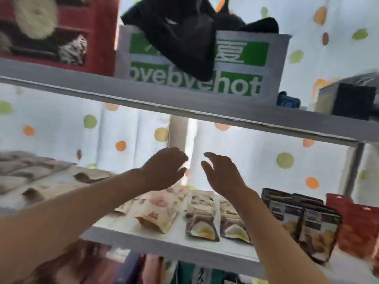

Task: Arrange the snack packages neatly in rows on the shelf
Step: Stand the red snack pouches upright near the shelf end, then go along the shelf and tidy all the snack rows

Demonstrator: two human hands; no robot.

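Note:
Snack packages stand in rows on the white middle shelf [143, 240]: cream pouches with pink prints [158, 212], brown-and-white pouches [202, 220], dark blue pouches [320, 232] and a red pouch [356, 224] at the right. More pale packages [30, 177] lie blurred at the left. My left hand [164, 169] and my right hand [221, 173] are raised side by side above the pouches, fingers spread and relaxed, holding nothing. Neither hand touches a package.
The upper shelf board [184, 105] runs right above my hands. On it stand a red crate [82, 33], a white box with green print [205, 64] topped by black cloth [184, 31], and a dark box [348, 99]. A dotted white curtain [266, 160] hangs behind.

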